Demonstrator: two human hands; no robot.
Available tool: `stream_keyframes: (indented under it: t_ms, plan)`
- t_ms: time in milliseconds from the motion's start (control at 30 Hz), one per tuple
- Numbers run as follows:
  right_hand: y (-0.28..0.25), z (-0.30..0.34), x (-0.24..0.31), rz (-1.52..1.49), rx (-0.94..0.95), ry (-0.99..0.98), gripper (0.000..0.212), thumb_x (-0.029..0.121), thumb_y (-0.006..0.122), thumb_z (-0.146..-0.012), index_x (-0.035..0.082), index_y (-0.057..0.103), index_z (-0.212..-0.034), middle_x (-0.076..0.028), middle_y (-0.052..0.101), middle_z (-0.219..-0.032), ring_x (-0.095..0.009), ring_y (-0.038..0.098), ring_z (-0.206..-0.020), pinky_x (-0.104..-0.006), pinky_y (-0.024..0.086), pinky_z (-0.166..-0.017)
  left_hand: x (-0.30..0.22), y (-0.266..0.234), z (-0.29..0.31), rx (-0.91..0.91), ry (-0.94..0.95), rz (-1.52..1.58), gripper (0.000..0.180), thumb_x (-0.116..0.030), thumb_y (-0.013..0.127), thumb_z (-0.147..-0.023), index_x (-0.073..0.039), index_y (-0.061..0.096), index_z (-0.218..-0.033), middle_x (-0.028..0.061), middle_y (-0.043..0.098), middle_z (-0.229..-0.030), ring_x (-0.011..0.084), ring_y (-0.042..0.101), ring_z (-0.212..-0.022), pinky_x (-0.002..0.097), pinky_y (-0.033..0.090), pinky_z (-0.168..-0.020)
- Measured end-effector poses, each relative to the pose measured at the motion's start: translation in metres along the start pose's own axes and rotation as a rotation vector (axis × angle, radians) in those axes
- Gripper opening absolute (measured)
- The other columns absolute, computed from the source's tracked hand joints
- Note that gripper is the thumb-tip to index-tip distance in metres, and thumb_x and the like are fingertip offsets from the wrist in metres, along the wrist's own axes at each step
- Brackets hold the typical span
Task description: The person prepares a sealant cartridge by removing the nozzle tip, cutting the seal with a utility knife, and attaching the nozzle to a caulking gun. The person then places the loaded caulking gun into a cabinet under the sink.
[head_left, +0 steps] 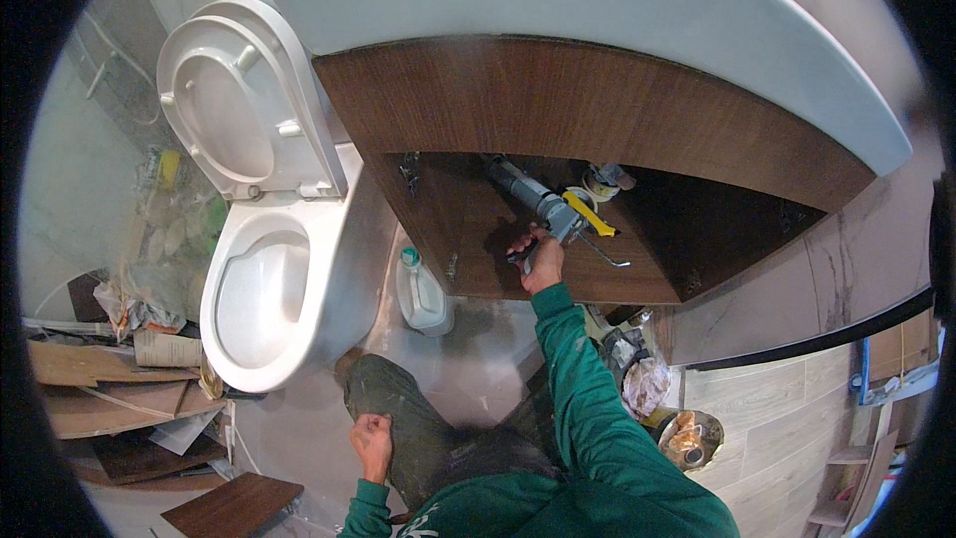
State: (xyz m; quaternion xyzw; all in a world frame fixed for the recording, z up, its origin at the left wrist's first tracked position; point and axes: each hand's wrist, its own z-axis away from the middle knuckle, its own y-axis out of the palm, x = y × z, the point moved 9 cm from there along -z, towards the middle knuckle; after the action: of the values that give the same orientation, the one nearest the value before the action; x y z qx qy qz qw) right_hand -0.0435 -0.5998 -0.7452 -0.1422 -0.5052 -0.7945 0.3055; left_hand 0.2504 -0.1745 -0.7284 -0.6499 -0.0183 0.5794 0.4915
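Observation:
A caulking gun [528,189] with a grey barrel lies in the open lower part of the brown vanity cabinet [558,100]. My right hand [544,261] is closed around its handle, and its bent metal rod [602,252] points toward me. Beside the gun is a yellow strip-shaped tool [590,214], whose kind I cannot make out. A roll of tape [581,201] and a small tub [604,179] are just behind it. My left hand [371,443] rests by my left knee with its fingers curled in, showing nothing held.
The toilet [269,294] stands at left, lid raised. A white bottle with a green cap [422,294] is on the floor between it and the cabinet. Brown boards [234,508] pile up at lower left. A used bucket [687,438] stands at right. The white basin [597,0] overhangs the cabinet.

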Motion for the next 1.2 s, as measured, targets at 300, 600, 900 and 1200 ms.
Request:
stream_keyframes:
  t_ms: [300, 600, 900, 1200]
  plan:
    - [-0.008, 0.017, 0.004, 0.058, 0.015, -0.010, 0.007, 0.010, 0.053, -0.093, 0.008, 0.053, -0.100, -0.003, 0.047, -0.069, -0.019, 0.051, -0.058, -0.0403, 0.053, -0.056, 0.010, 0.003, -0.005, -0.019, 0.038, -0.061, 0.019, -0.015, 0.075, -0.084, 0.003, 0.068, -0.079, 0.0093, 0.064, -0.066, 0.0169, 0.057, -0.062, 0.0354, 0.045, -0.060]
    - [-0.014, 0.041, 0.005, 0.048, 0.021, 0.003, 0.015, 0.013, 0.056, -0.096, 0.005, 0.056, -0.109, -0.003, 0.048, -0.069, -0.019, 0.052, -0.058, -0.0381, 0.051, -0.054, 0.009, 0.005, -0.007, -0.015, 0.021, -0.011, 0.020, -0.015, 0.075, -0.083, 0.003, 0.067, -0.079, 0.0068, 0.061, -0.065, 0.0152, 0.053, -0.061, 0.0339, 0.044, -0.059]
    - [-0.022, 0.064, 0.009, 0.108, -0.006, 0.050, 0.015, 0.014, 0.054, -0.097, 0.007, 0.056, -0.110, -0.003, 0.047, -0.072, -0.018, 0.051, -0.061, -0.0374, 0.051, -0.059, 0.003, 0.009, -0.009, 0.001, 0.004, -0.019, 0.020, -0.016, 0.076, -0.083, 0.002, 0.068, -0.079, 0.0045, 0.060, -0.064, 0.0146, 0.052, -0.060, 0.0330, 0.043, -0.058]
    - [-0.025, 0.077, 0.005, 0.048, -0.004, 0.064, 0.017, 0.012, 0.053, -0.096, 0.007, 0.054, -0.112, -0.003, 0.046, -0.073, -0.019, 0.049, -0.062, -0.0394, 0.051, -0.061, 0.000, 0.008, -0.009, -0.010, 0.028, -0.016, 0.021, -0.017, 0.076, -0.082, 0.002, 0.069, -0.079, 0.0039, 0.057, -0.061, 0.0136, 0.051, -0.058, 0.0330, 0.042, -0.057]
